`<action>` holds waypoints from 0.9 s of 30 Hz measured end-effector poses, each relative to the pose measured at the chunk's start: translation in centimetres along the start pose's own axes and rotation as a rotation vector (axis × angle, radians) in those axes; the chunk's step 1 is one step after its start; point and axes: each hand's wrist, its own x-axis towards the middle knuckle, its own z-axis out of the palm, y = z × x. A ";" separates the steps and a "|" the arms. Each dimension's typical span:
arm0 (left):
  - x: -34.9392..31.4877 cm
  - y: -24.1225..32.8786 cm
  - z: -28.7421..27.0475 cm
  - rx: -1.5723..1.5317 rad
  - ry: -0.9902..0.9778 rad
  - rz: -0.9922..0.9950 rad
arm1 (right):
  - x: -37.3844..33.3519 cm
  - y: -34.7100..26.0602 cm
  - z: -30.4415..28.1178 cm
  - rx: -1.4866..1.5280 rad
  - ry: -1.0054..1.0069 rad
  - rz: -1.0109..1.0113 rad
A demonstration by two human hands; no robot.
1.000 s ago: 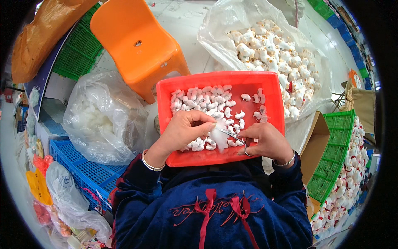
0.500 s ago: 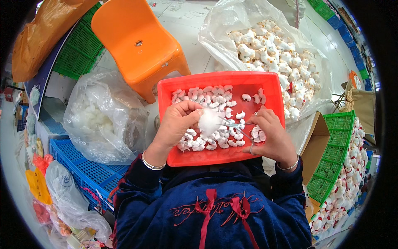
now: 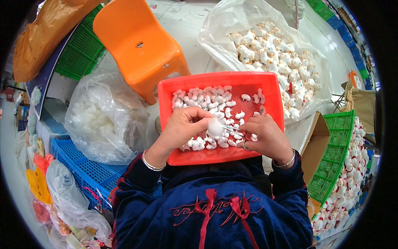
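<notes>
Above a red plastic tray my left hand pinches a tuft of white fluffy stuffing between thumb and fingertips. My right hand is closed on slim silver forceps with scissor-like handles, and their tips meet the right side of the tuft. Whether a small cloth piece sits inside the left fingers cannot be made out. Many small, curved white stuffed pieces lie in the tray under both hands, thickest on its left half.
A clear bag of stuffing stands at left on a blue crate. An orange chair is beyond it. At far right sits a big clear bag of white plush toys. Nearer right are a cardboard box and a green crate.
The tuft looks smaller and more compact. My right hand has come left and closer to my left hand, its fingers drawn together on the forceps, whose arms have closed up.
</notes>
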 end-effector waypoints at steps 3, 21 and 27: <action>0.5 -1.0 -0.4 -0.073 0.013 0.040 | -0.3 0.7 0.2 -0.003 0.083 0.009; 1.0 -1.6 0.1 -0.050 -0.004 0.024 | 0.3 -0.4 -0.4 -0.174 0.006 0.056; 0.9 -0.9 0.0 -0.084 0.026 -0.001 | 0.0 0.9 0.2 -0.079 0.085 -0.010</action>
